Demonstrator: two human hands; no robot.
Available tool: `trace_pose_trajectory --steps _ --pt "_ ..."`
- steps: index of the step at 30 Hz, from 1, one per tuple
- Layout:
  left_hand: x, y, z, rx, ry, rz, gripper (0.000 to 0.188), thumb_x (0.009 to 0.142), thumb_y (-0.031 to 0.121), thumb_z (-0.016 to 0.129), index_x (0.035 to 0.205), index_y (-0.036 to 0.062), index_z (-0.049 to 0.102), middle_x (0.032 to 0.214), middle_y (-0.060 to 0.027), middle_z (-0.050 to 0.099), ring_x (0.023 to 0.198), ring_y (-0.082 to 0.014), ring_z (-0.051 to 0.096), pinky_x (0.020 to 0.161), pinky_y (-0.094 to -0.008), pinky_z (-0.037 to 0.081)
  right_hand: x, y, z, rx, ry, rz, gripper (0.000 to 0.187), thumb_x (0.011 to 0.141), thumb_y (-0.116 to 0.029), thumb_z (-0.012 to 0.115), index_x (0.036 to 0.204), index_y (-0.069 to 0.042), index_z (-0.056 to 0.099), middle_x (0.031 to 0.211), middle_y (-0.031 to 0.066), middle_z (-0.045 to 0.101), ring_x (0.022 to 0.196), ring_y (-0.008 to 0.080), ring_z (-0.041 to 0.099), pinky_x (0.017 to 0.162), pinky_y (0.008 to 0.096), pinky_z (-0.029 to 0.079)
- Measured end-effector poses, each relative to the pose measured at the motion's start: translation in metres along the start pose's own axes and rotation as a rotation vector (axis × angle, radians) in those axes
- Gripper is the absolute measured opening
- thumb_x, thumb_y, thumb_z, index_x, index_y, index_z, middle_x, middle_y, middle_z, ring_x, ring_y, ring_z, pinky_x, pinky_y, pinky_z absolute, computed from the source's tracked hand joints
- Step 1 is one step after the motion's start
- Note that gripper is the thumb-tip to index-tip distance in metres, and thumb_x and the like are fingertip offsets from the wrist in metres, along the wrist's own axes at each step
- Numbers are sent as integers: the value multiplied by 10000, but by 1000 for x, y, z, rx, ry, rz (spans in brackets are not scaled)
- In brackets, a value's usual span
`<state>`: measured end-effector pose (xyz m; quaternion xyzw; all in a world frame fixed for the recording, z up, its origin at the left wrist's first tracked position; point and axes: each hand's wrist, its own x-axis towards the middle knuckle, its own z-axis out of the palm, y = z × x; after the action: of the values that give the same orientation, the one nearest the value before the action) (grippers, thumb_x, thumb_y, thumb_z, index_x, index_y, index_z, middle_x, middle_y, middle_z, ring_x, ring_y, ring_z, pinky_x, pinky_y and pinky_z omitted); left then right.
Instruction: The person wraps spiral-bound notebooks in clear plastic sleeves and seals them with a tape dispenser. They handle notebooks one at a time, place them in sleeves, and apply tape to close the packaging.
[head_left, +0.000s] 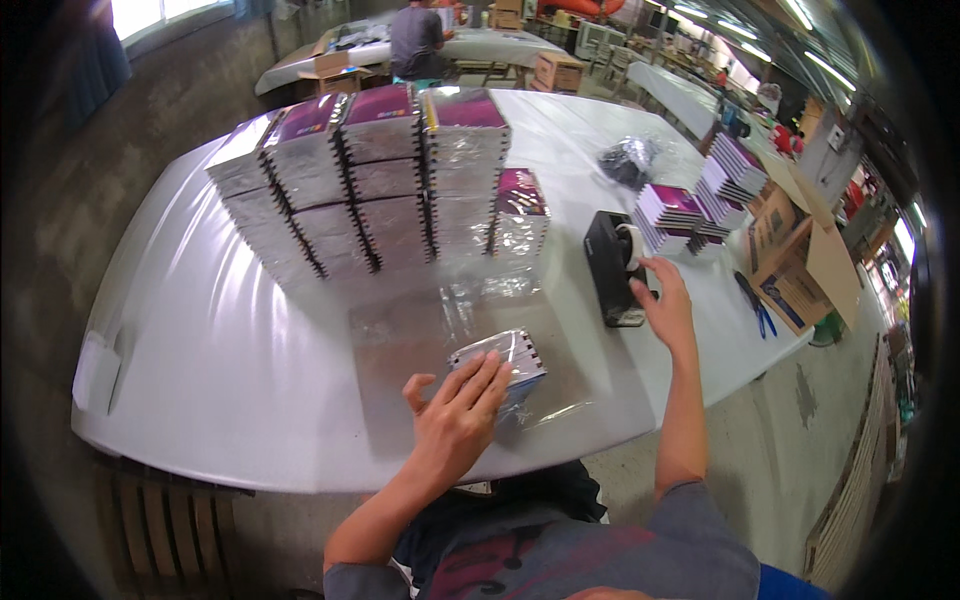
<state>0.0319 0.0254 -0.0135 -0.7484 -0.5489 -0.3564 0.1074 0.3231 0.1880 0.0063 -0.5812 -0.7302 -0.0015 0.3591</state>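
Observation:
My left hand [457, 412] lies with fingers stretched flat over a small stack of spiral-bound notebooks [523, 352], the thumb held out to the side. Clear plastic film [400, 350] lies under and around that stack. My right hand [668, 308] is beside the black tape dispenser [608, 275], its thumb and index finger apart next to the white tape roll [630, 245]. Whether a strip of tape touches those fingertips is too small to tell. Beyond my left hand stand tall rows of plastic-wrapped notebooks [385, 190] with purple covers and black spiral edges.
Loose purple notebooks [670, 207] are piled right of the dispenser, near a crumpled plastic bag [628, 160]. Blue-handled pliers [755, 303] lie by an open cardboard box [790, 250] at the table's right edge. A person [417, 45] sits at a far table.

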Motion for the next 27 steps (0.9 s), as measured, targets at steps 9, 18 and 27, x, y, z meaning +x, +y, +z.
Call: trace_pose_trajectory --steps 9,18,27 --pt "0 -1 1 -22 7 -19 287 798 158 667 1085 153 665 1180 12 637 1069 -85 579 901 -389 237 17 53 24 751 -291 882 308 842 -420 632 858 -114 663 1006 32 620 983 178 519 899 355 350" --pt "2 0 3 -28 6 -24 301 786 153 685 1086 161 664 1181 22 636 1066 -79 580 901 -387 240 -19 74 38 1381 89 731 274 844 -316 622 908 -55 671 939 19 600 962 162 496 951 394 312" --pt "2 0 2 -10 -4 -25 318 775 158 697 1091 168 666 1186 27 634 1056 -68 581 895 -381 246 -67 86 37 589 48 435 234 798 -172 667 1017 -92 688 1035 18 634 1065 151 527 1013 512 280"
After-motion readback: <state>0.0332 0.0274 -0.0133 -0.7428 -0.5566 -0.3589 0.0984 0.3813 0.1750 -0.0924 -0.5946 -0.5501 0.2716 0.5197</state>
